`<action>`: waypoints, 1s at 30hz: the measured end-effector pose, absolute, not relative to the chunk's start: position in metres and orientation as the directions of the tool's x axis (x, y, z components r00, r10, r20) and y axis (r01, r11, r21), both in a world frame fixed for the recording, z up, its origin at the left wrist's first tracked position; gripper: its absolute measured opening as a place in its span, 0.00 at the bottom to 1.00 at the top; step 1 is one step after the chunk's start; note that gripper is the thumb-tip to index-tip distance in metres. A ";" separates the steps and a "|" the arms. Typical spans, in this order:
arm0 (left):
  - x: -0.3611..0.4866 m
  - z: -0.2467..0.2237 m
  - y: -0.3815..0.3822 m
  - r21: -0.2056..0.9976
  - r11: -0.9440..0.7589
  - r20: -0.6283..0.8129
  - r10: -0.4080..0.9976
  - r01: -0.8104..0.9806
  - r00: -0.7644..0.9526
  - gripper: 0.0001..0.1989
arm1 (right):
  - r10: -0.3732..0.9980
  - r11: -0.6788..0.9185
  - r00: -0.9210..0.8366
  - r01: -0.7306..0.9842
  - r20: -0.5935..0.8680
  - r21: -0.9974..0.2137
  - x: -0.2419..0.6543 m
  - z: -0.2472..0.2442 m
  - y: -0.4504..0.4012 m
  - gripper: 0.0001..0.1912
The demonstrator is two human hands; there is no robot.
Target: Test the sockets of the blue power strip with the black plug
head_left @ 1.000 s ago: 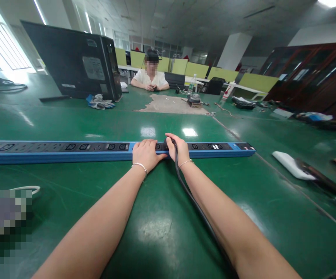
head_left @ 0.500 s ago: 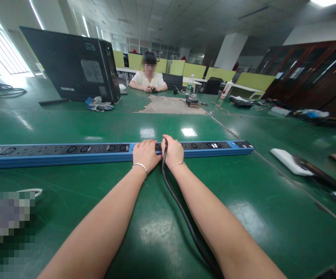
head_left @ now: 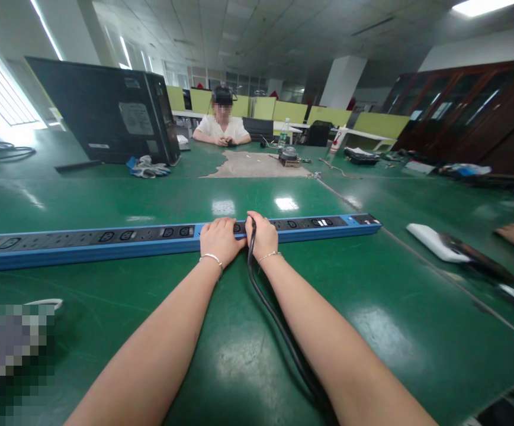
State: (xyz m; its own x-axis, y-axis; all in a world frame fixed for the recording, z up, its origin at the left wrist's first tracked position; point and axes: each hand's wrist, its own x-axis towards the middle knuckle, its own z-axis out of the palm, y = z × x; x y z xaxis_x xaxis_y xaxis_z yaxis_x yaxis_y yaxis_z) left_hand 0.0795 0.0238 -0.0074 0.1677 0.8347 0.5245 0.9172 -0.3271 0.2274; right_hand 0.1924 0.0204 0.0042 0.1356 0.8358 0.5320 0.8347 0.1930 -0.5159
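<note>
Both forearms reach in from the near edge of a green surface (head_left: pixel 248 355) to a blue power strip (head_left: pixel 174 239), which lies crosswise between the near and far edges. The left hand (head_left: pixel 220 241), palm down, clasps the strip with fingers bent over the top and thumb stretched along the near side. Just beside it, the right hand (head_left: pixel 262 236) is closed around the end of a black cable (head_left: pixel 263 299) right at the strip; the cable's tip is hidden in the grip, and its length trails toward the near edge. A second ago the right hand sat farther right, the cable hugging its wrist; now it is nearer the left hand, which has kept its place, and the cable bows clear of the wrist
</note>
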 end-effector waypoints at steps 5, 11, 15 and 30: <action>0.080 -0.007 0.024 0.230 -0.323 0.529 0.833 0.918 0.161 0.21 | 0.815 0.247 0.043 0.876 0.578 -0.413 0.194 -0.004 0.017 0.17; 0.079 -0.007 0.023 0.229 -0.332 0.522 0.835 0.915 0.172 0.24 | 0.847 0.348 -0.132 0.870 0.515 -0.349 0.214 -0.008 0.009 0.23; 0.078 -0.005 0.020 0.222 -0.362 0.535 0.821 0.905 0.197 0.29 | 0.862 0.402 -0.207 0.835 0.463 -0.375 0.225 -0.009 0.009 0.31; 0.101 0.008 0.026 0.227 -0.457 0.484 0.819 0.860 0.308 0.16 | 0.861 0.311 -0.183 0.927 0.475 -0.207 0.237 -0.017 0.006 0.30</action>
State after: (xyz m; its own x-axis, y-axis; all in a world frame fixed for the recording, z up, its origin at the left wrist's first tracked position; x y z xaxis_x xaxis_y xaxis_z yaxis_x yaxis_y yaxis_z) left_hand 0.1005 0.0261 0.0082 0.3081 0.8193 0.4836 0.8599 -0.4573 0.2270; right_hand 0.2368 0.0060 -0.0168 -0.1832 0.8610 0.4745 0.9274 0.3115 -0.2070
